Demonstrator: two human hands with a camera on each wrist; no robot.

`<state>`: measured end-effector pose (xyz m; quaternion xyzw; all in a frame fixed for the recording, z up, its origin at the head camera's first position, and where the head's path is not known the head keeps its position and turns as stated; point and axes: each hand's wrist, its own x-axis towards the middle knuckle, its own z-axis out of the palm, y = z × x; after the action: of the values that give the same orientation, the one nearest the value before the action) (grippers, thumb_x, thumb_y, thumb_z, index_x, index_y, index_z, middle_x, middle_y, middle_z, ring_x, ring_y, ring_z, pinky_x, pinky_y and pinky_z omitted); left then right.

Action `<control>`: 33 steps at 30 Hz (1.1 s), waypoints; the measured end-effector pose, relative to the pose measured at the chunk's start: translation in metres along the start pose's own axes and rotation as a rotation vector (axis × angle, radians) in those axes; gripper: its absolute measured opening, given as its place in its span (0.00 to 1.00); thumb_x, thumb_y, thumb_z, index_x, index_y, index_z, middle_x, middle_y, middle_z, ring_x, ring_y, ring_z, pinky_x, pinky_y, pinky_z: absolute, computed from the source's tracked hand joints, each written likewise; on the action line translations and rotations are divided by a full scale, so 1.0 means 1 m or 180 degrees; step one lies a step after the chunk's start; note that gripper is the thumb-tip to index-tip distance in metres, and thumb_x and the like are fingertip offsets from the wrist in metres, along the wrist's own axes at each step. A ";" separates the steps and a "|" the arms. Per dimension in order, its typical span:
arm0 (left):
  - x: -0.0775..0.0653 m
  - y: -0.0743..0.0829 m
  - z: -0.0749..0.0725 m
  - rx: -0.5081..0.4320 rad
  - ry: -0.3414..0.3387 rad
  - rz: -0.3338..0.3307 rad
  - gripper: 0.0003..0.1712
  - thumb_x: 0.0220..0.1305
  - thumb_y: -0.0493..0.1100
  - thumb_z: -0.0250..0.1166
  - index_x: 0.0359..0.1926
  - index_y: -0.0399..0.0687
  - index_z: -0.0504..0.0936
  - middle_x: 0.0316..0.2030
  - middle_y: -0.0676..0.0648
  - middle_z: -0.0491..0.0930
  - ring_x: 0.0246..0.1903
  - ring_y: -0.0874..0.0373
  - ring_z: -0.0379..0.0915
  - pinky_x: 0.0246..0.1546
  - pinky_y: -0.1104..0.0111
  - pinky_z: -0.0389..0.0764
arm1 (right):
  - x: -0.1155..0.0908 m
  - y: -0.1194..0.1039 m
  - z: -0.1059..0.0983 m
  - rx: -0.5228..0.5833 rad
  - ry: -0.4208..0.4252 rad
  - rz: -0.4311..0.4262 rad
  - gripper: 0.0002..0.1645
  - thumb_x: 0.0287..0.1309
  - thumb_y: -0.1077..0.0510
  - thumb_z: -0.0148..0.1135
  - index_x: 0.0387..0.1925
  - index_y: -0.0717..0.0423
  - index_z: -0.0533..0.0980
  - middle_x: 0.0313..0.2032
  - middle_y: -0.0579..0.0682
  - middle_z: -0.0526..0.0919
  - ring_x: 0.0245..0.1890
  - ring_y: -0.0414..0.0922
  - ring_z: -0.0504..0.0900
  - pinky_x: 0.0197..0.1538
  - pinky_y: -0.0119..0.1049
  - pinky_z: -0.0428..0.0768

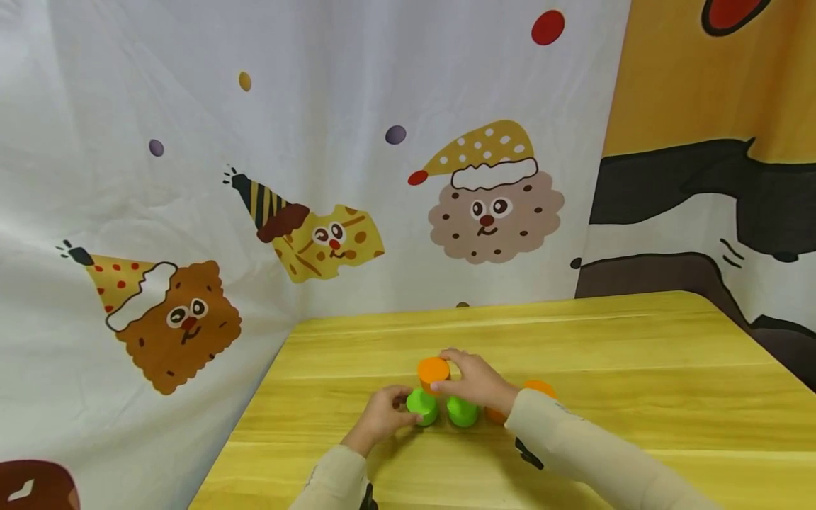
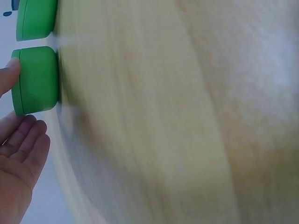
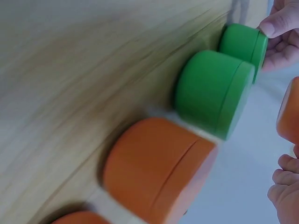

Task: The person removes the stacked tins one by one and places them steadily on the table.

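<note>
In the head view my left hand pinches a green round lidded pot by its sides as it stands on the table. My right hand holds an orange round pot above and just behind that green one. The right wrist view shows this raised orange pot apart from the row below. A second green pot stands beside the first, between it and another orange pot. One more orange pot is partly hidden behind the right forearm.
The light wooden table has a rounded far corner at the right. A white curtain printed with cartoon snacks hangs behind and to the left. Dark straps show under the sleeves.
</note>
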<state>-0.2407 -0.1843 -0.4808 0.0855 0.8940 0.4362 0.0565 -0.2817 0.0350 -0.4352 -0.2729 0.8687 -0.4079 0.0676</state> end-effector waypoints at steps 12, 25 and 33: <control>0.000 0.002 -0.001 0.0148 0.0039 0.0025 0.27 0.48 0.42 0.73 0.50 0.36 0.77 0.45 0.41 0.79 0.45 0.46 0.75 0.47 0.53 0.77 | -0.014 0.021 -0.019 -0.0003 0.0170 0.0049 0.43 0.51 0.37 0.63 0.61 0.57 0.67 0.63 0.58 0.67 0.63 0.57 0.65 0.62 0.57 0.64; -0.003 0.005 -0.001 0.0099 0.0006 -0.0004 0.28 0.49 0.42 0.72 0.51 0.35 0.76 0.46 0.41 0.79 0.47 0.45 0.74 0.48 0.53 0.76 | -0.036 0.039 -0.045 -0.0114 0.0481 0.0127 0.44 0.48 0.36 0.65 0.60 0.57 0.68 0.62 0.60 0.67 0.61 0.60 0.66 0.59 0.59 0.66; -0.003 0.003 0.000 0.0127 -0.0006 -0.0052 0.30 0.49 0.42 0.72 0.53 0.35 0.75 0.47 0.40 0.78 0.47 0.44 0.74 0.48 0.51 0.76 | -0.049 0.051 -0.059 -0.0178 0.0643 0.0124 0.42 0.48 0.37 0.65 0.58 0.58 0.69 0.61 0.63 0.68 0.60 0.62 0.67 0.57 0.61 0.67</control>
<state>-0.2372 -0.1832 -0.4780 0.0797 0.9031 0.4178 0.0591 -0.2816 0.1273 -0.4395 -0.2153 0.8872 -0.4075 -0.0201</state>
